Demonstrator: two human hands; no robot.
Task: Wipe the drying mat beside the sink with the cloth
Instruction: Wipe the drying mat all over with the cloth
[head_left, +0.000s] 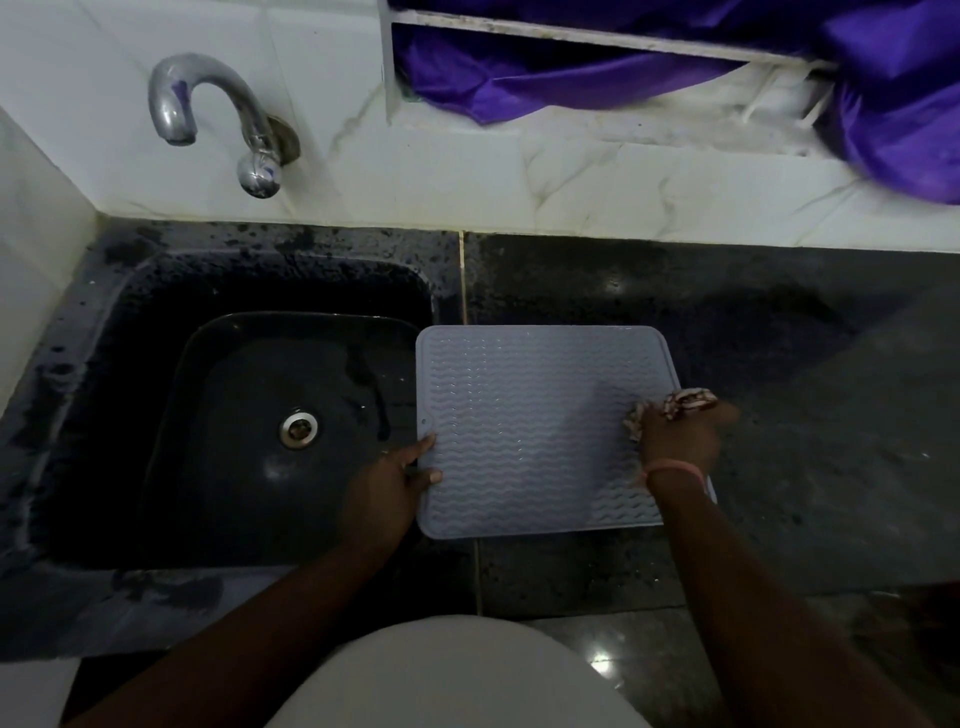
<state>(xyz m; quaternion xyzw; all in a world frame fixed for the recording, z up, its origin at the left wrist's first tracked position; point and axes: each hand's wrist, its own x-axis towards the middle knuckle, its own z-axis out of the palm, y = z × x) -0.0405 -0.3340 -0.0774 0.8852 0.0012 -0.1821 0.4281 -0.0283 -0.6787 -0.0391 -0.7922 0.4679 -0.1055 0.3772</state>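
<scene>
A grey ribbed drying mat (530, 415) lies flat on the dark counter, just right of the black sink (249, 415). My left hand (392, 480) holds the mat's left edge, thumb on top and fingers at the rim. My right hand (680, 436) grips a bunched brown-and-white patterned cloth (685, 402) and presses it on the mat's right side. Most of the cloth is hidden under the hand. An orange band circles my right wrist.
A chrome tap (208, 109) juts from the white tiled wall above the sink. The drain (298, 427) sits in the sink's middle. Purple fabric (779, 67) hangs in the window at the back right. Dark counter (805, 364) extends right of the mat.
</scene>
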